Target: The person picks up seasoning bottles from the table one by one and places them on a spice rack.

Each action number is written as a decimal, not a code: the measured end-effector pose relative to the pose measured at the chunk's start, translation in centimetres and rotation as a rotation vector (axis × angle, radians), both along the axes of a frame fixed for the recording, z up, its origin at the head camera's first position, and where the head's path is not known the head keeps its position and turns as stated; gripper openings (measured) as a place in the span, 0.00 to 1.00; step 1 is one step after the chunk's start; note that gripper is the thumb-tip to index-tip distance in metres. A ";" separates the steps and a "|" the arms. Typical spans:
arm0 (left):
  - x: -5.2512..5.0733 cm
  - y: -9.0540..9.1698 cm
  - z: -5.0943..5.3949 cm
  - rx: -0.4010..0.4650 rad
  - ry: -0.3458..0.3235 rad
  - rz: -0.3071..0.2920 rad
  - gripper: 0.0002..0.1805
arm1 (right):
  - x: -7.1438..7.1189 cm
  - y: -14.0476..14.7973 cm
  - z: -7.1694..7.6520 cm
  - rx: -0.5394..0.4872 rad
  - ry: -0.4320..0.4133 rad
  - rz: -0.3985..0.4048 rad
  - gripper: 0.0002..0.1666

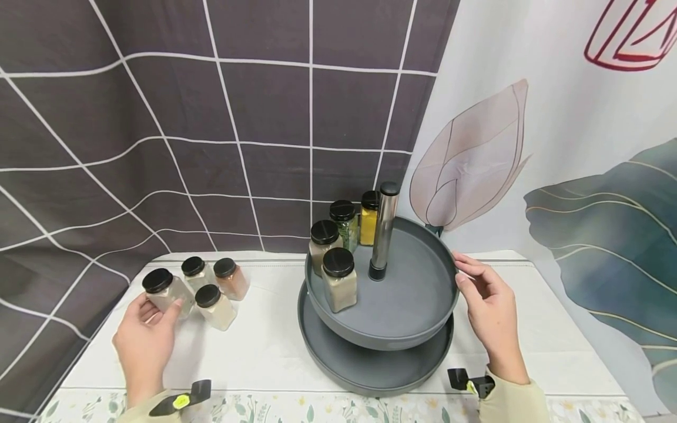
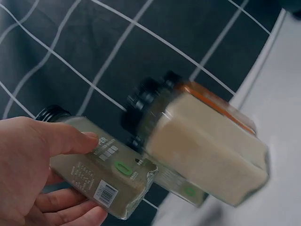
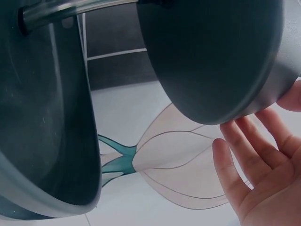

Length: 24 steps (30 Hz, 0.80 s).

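Note:
My left hand point(image 1: 145, 341) grips a square glass jar point(image 1: 171, 295) with a black lid at the left; in the left wrist view the thumb and fingers of the hand point(image 2: 51, 160) hold the grey-filled, labelled jar point(image 2: 106, 165) tilted. Beside it stand several jars, among them a cream one point(image 1: 218, 310) and an orange-brown one point(image 1: 233, 281). My right hand point(image 1: 492, 305) touches the right rim of the upper tray point(image 1: 412, 299) of a grey two-tier stand. From below, in the right wrist view, the fingers of the hand point(image 3: 268, 165) lie against the tray's edge point(image 3: 263, 94).
On the upper tray's left side stand several jars, including a beige one point(image 1: 340, 285), a green one point(image 1: 346, 229) and a yellow one point(image 1: 368, 220), beside a metal post point(image 1: 384, 232). The lower tray point(image 1: 370, 370) is underneath. A dark gridded cloth point(image 1: 264, 106) hangs behind.

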<state>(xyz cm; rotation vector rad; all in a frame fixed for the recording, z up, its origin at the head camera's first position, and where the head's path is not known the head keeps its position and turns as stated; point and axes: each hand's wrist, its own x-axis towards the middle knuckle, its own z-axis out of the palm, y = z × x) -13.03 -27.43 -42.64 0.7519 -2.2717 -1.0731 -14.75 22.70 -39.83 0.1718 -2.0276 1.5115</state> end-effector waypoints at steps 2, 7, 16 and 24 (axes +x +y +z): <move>0.2 0.3 0.6 -0.003 0.021 -0.008 0.33 | 0.0 0.0 0.0 -0.006 0.002 0.005 0.13; 0.6 1.0 2.1 -0.011 0.052 -0.010 0.34 | -0.1 -0.3 0.1 -0.026 -0.008 0.017 0.17; 1.2 1.6 3.4 0.018 0.191 0.013 0.31 | 0.0 -0.4 0.1 -0.027 -0.052 0.051 0.24; 1.8 2.1 4.6 0.043 0.272 0.020 0.27 | -0.1 -0.3 0.1 0.029 -0.050 0.082 0.29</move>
